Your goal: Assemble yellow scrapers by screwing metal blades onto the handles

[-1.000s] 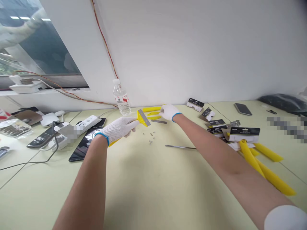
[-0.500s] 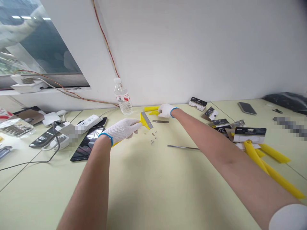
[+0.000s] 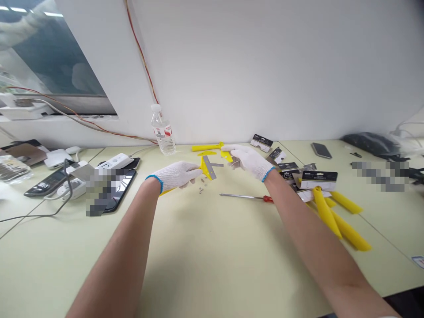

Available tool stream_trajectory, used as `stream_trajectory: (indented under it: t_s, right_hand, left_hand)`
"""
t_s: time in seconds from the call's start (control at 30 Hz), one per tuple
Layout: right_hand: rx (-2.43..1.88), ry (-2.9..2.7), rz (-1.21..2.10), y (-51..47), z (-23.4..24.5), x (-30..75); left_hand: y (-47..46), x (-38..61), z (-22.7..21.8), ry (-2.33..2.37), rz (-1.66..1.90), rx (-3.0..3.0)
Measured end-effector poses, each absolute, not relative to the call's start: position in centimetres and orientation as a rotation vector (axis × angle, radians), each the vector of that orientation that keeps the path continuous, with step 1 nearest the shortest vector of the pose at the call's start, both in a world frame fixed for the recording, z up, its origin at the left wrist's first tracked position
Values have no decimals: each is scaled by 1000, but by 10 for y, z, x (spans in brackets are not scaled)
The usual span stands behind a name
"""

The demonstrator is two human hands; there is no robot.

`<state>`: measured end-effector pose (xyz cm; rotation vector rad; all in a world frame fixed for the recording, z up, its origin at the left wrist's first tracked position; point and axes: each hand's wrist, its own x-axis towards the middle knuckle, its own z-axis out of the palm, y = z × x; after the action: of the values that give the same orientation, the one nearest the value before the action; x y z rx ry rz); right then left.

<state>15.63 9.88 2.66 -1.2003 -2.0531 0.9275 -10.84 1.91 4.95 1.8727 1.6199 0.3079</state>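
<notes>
My left hand (image 3: 177, 174), in a white knitted glove, is closed around a yellow scraper (image 3: 204, 168) with a flat metal blade. My gloved right hand (image 3: 248, 160) hovers with fingers apart, close to the head of another yellow scraper (image 3: 205, 148) lying near the wall. A thin yellow strip (image 3: 207, 153) rests in front of that scraper's handle. Partly hidden behind the held scraper is a loose metal blade (image 3: 217, 164). Several small screws (image 3: 200, 190) are scattered below it. A screwdriver (image 3: 241, 196) with a red handle lies toward my right forearm, which covers part of its handle.
A water bottle (image 3: 164, 132) stands against the wall. At left are a power strip (image 3: 114, 162), a dark tablet (image 3: 124, 190) and cables. To the right lie black packaging cards (image 3: 319, 179), more yellow scraper handles (image 3: 347, 227) and a phone (image 3: 321, 150).
My right hand has let go of the yellow strip and moved right, over the other scraper's head. My left hand, still gripping its scraper, has shifted slightly right. The view has turned slightly.
</notes>
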Motion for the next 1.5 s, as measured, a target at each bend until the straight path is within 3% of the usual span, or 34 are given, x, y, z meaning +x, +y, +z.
stream_trajectory:
  t_s: [0.6,1.5]
  right_hand:
    - [-1302,-2098,392,62,27,139]
    - [-1370,-2098,448,89,0,137]
  left_hand:
    - [27,-67,22,1476,451,1889]
    - [28,-63,18,1430,540,1893]
